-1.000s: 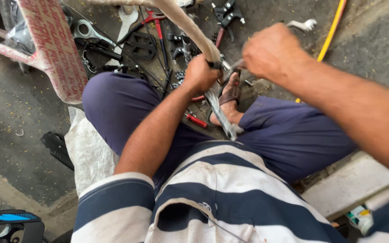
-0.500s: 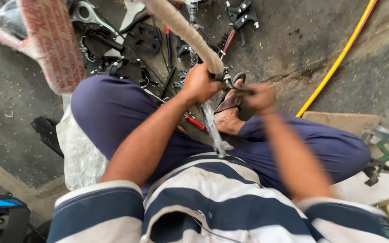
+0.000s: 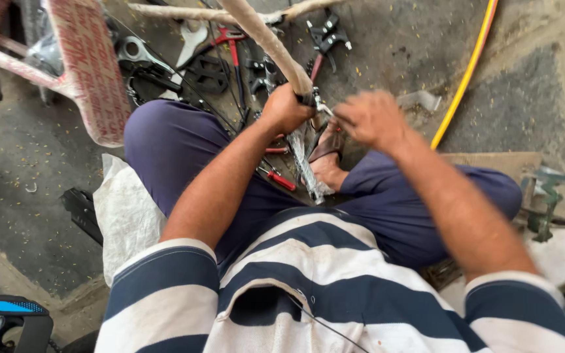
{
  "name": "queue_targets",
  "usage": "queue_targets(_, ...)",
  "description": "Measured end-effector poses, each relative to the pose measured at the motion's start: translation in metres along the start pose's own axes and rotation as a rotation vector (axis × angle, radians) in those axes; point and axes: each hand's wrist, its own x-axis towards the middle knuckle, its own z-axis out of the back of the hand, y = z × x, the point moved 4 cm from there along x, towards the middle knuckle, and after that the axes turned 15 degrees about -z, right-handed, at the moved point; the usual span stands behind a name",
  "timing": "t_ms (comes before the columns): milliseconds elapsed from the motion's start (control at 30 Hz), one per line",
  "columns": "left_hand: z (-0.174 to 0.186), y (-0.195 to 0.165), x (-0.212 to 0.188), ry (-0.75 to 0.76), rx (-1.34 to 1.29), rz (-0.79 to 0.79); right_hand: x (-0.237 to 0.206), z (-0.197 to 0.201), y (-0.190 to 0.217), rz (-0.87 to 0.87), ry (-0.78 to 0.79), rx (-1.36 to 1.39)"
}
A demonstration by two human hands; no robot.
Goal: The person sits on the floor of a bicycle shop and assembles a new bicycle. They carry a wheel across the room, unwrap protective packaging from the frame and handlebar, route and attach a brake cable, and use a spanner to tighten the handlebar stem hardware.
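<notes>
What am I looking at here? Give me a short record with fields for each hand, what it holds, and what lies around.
Left hand: gripping the pale wrapped bicycle frame tube at its lower end
Right hand: open, blurred, beside the tube, holding nothing visible
Ground: red-handled pliers, silver spanner, yellow hose
Seat: white woven sack

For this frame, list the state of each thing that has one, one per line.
left hand: closed around the wrapped tube end
right hand: open, blurred, beside the tube end, holding nothing visible
wrapped tube: tilted, gripped at its lower end
red-handled pliers: lying on the ground
yellow hose: lying along the ground
</notes>
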Motion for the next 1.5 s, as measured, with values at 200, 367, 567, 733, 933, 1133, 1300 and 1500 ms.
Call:
queue_targets(200, -0.001, 0.003, -0.003, 0.029, -0.008, 0.086, 0.027, 0.001, 0.013, 0.159, 0.0, -0.436)
queue_targets(367, 0.005, 0.004, -0.003, 0.026, 0.01, 0.042, 0.032, 0.0, 0.002, 0.062, 0.041, -0.205)
queue_targets(567, 0.005, 0.008, -0.006, 0.014, -0.059, 0.059, 0.038, -0.004, 0.003, 0.078, 0.132, -0.299)
queue_targets(733, 0.012, 0.003, -0.008, 0.047, -0.077, 0.046, 0.055, 0.023, -0.012, -0.23, 0.739, -0.509)
queue_targets(933, 0.016, 0.0, -0.014, 0.085, -0.108, -0.014, 0.041, 0.034, -0.038, -0.106, 0.537, -0.494)
queue_targets(1133, 0.01, 0.003, -0.008, 0.055, -0.123, -0.054, 0.003, -0.025, -0.067, -0.224, 0.146, -0.158)
queue_targets(1300, 0.014, -0.006, -0.013, 0.058, -0.001, -0.059, -0.003, -0.082, -0.049, -0.548, 0.014, 0.294)
queue_targets(1500, 0.017, -0.023, -0.027, -0.079, -0.044, -0.041, -0.009, -0.038, 0.005, -0.164, -0.068, 0.566)
